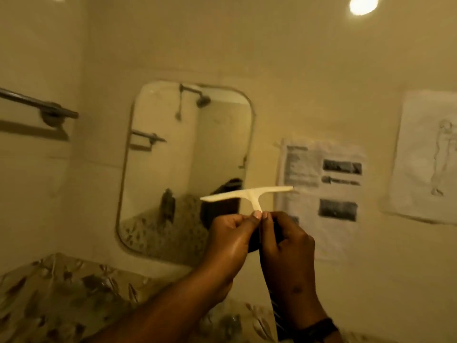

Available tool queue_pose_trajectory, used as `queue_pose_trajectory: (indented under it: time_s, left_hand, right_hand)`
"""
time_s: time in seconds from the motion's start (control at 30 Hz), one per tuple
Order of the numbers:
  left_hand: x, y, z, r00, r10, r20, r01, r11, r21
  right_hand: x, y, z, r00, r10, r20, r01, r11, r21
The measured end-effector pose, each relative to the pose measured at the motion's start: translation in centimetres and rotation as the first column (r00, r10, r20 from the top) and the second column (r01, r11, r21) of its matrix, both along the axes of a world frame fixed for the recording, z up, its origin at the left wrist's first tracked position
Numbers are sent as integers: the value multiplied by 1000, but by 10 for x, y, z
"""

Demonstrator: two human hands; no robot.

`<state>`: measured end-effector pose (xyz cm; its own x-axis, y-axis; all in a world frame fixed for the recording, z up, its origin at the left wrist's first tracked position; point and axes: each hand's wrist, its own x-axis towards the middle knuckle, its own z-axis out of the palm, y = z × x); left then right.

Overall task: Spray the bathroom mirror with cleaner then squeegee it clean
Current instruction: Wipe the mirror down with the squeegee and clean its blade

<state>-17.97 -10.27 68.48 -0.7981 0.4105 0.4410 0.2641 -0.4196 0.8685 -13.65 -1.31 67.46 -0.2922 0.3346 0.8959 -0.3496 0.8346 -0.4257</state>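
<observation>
A rounded rectangular mirror (188, 154) hangs on the cream wall ahead. In front of its lower right corner I hold a cream T-shaped squeegee (247, 194), blade uppermost and nearly level. My left hand (228, 241) and my right hand (286, 243) both pinch the lower end of its handle, fingertips meeting just under the blade's stem. The blade hangs a little off the glass, its right end reaching past the mirror's edge. No spray bottle is in view.
A metal towel bar (42, 105) juts from the left wall. Two paper sheets, a printed sheet (321, 194) and a sketch sheet (425, 157), are stuck to the wall right of the mirror. A leaf-patterned curtain (61, 293) lies low left. A ceiling lamp (363, 4) glows above.
</observation>
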Motion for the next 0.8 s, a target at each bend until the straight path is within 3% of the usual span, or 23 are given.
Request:
queue_pose_trajectory:
  time_s: [0.3, 0.53, 0.63, 0.8]
  left_hand:
    - [-130, -123, 87, 968, 95, -232, -116, 990, -80]
    - [-174, -154, 122, 931, 135, -339, -156, 987, -35]
    - [-191, -170, 138, 870, 140, -473, -183, 982, -47]
    - [-232, -195, 162, 697, 226, -680, -275, 961, 37]
  right_hand:
    - [-113, -123, 70, 982, -188, 7, 178, 940, 291]
    - [-157, -153, 108, 955, -288, 65, 230, 863, 449]
    - [-171, -155, 129, 937, -344, 65, 270, 829, 490]
    - [-195, -146, 166, 831, -556, -2, 441, 658, 611]
